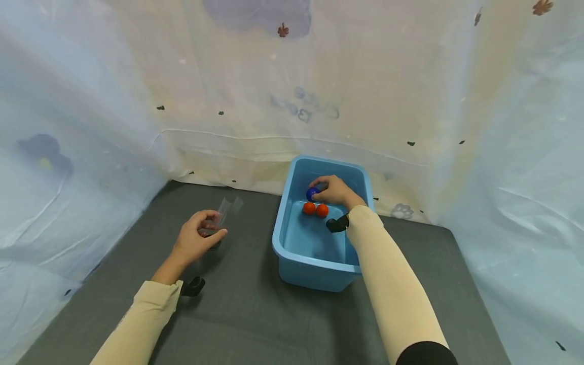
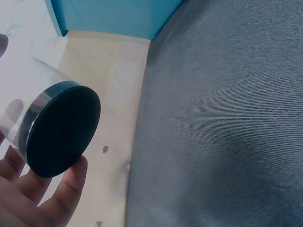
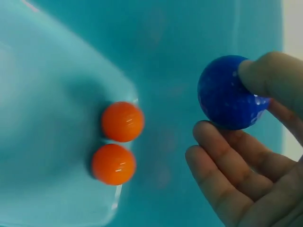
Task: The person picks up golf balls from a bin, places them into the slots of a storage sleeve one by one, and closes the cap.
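Blue ball [image 3: 229, 94] is in the right hand [image 1: 335, 191], inside the light blue bin [image 1: 305, 278], toward its far end. Grip: thumb on one side, fingers on the other, parted by about the ball's width, with the ball held between them; the right wrist view shows it above the bin floor. Bin contents: orange ball one [image 3: 122, 121] and orange ball two [image 3: 113, 164], side by side on the floor near the foot of the far wall; whether they touch is unclear. Bin stands upright on the dark grey table [image 1: 255, 314], its long side running away from the person. Second container: clear cylinder [image 2: 52, 118], outside the bin, to its left. Left hand [image 1: 193, 241] holds it, thumb and fingers curved round the body, spread about its width. Contents cannot be made out; the walls blur in the head view. Orientation: ball is round, with no long axis to record. Cylinder's dark end faces the left wrist camera; in the head view its clear body runs upward and slightly right from the hand.
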